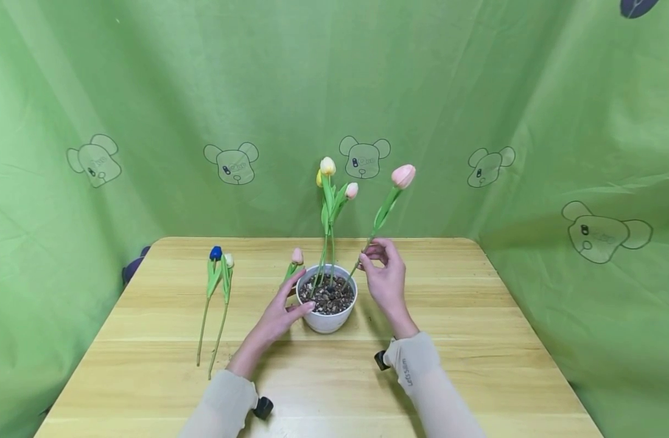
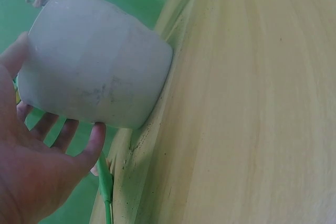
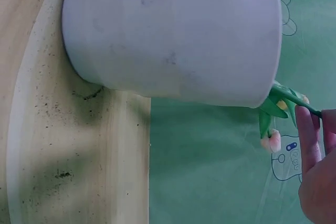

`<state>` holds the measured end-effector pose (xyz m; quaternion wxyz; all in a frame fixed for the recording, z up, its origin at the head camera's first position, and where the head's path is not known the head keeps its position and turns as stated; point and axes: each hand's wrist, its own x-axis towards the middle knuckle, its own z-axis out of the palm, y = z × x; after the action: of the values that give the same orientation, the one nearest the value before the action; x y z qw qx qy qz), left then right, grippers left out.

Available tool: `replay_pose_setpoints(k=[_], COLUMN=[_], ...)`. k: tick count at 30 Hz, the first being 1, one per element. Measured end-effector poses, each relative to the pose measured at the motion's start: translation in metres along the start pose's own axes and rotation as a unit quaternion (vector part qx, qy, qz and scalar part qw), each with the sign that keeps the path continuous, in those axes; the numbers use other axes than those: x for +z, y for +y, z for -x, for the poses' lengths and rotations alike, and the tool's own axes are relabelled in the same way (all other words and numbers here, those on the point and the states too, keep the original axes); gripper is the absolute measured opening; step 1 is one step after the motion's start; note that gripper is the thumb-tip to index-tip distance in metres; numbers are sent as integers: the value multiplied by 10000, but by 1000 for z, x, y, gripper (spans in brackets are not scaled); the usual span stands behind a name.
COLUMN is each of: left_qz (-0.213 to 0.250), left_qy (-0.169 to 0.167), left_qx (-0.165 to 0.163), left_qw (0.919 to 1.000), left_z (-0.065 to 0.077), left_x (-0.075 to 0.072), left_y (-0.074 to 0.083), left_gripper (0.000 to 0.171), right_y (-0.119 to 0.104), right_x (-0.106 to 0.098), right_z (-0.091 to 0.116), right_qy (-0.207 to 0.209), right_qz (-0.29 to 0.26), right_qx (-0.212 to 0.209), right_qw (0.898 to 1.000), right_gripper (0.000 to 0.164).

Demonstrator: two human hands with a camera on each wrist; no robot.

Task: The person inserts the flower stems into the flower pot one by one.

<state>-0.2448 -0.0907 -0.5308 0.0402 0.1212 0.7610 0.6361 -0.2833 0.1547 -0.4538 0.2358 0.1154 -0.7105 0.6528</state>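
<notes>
A white flower pot (image 1: 327, 322) filled with dark, pebbly soil (image 1: 334, 302) stands on the table. My left hand (image 1: 279, 317) grips its left side, thumb at the near rim and fingers round the far side. Between thumb and fingers, my right hand (image 1: 388, 277) pinches the stem of a pink tulip (image 1: 403, 176), which leans right with its lower end at the soil. A cream tulip (image 1: 327, 166), a yellow tulip (image 1: 319, 178) and a pale pink tulip (image 1: 352, 191) stand upright in the pot. In the right wrist view, fingertips (image 3: 310, 129) hold the green stem beside the rim.
On the left of the wooden table (image 1: 465, 377) lie a blue tulip (image 1: 216, 253) and a white tulip (image 1: 228, 261). Another pink tulip (image 1: 297, 256) shows behind my left hand, partly hidden. Soil crumbs (image 3: 64, 174) dot the tabletop. A green curtain (image 1: 290, 79) surrounds it.
</notes>
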Motion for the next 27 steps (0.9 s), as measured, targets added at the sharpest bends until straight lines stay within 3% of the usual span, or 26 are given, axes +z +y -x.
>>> replay_pose_setpoints(k=[14,21,27], left_qz=[3,25,14], left_qy=[-44,-23,-27], left_qx=[21,53,42], left_qw=[10000,10000,10000], left_z=[0,0,-1], left_x=[0,-1,0], left_y=[-1,-1,-1], left_gripper=[82,83,84], right_y=[10,0,15], right_x=[5,7,8], right_z=[6,12,13], right_qy=[44,-256,-212], right_qz=[385,515,725], right_qx=[-11,-70,-113], right_qw=[9992,9983,9971], right_gripper=[33,32,34])
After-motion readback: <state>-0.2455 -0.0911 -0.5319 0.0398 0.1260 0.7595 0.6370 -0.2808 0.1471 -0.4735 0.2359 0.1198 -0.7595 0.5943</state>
